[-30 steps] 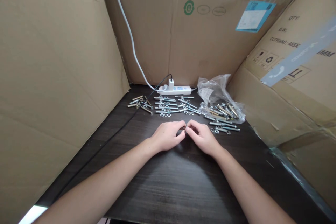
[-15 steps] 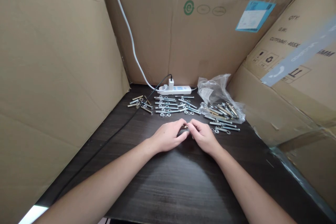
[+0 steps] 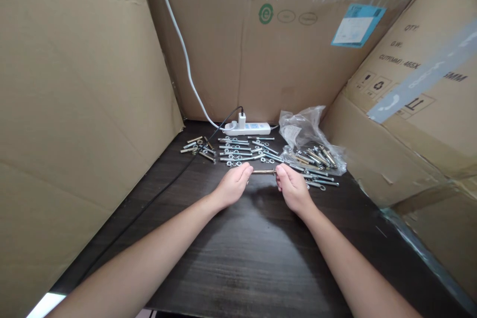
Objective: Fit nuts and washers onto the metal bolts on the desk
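Note:
My left hand (image 3: 233,188) and my right hand (image 3: 292,189) are raised a little over the dark wooden table (image 3: 242,253). Between them a long metal bolt (image 3: 263,172) lies level. Each hand pinches one end of it with closed fingers. Just beyond the hands lie rows of loose bolts, nuts and washers (image 3: 238,151). To the right, more bolts (image 3: 315,159) spill from a clear plastic bag (image 3: 303,131).
Cardboard walls (image 3: 82,99) stand on the left, at the back and on the right. A white power strip (image 3: 248,128) with a plugged charger lies at the back. A black cable (image 3: 149,201) runs across the table's left side.
My hands have moved apart and slightly away from me. The bolt that was hidden between the fingertips now shows stretched out between the two hands.

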